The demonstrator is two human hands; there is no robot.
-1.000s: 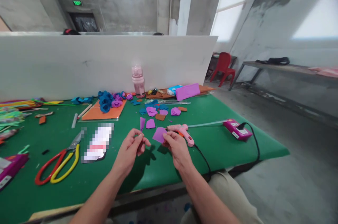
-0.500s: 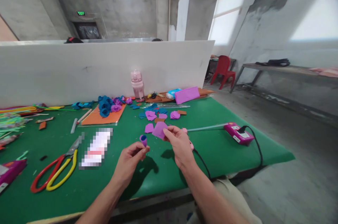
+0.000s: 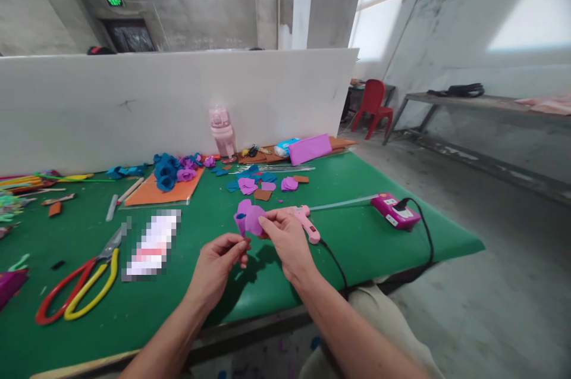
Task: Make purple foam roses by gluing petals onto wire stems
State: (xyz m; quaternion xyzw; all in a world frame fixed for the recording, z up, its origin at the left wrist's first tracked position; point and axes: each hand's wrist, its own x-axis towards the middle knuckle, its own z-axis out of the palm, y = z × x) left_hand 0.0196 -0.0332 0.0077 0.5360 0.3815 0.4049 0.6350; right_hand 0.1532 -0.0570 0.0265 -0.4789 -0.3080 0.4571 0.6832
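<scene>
- Change: half a second ago, the purple petal [image 3: 254, 221] stood clear of the purple roll [image 3: 239, 226], up and to its right. The petal now lies directly alongside the roll, overlapping its right edge in the view.
- Meaning: the gap between the two parts has closed. This reads as a positioning step, petal set against roll.
- Left hand [image 3: 218, 263]: thumb and finger pinched narrow at the lower end of the roll. The roll is held mouth up, above the table [image 3: 147, 301], with blue showing inside.
- Right hand [image 3: 285, 242]: thumb and fingers pinched on the right edge of the petal, flat side toward the roll.
- Contact: the parts appear to meet, but at this angle touching cannot be confirmed.
- Adjacent items: the pink glue gun [image 3: 309, 227] lies just beyond the right hand, a clear stick running from its rear toward the purple power strip [image 3: 395, 211]. Loose purple petals [image 3: 247, 186] lie beyond the hands. The scissors [image 3: 106, 254] rest well to the left.
- Writing: the green exit sign [image 3: 115, 2] carries lit characters, too small to read. Pale labels on the power strip are likewise illegible. The phone-shaped rectangle [image 3: 154, 242] is pixelated, its content masked. No brand can be read on the pink bottle [image 3: 222, 132].
</scene>
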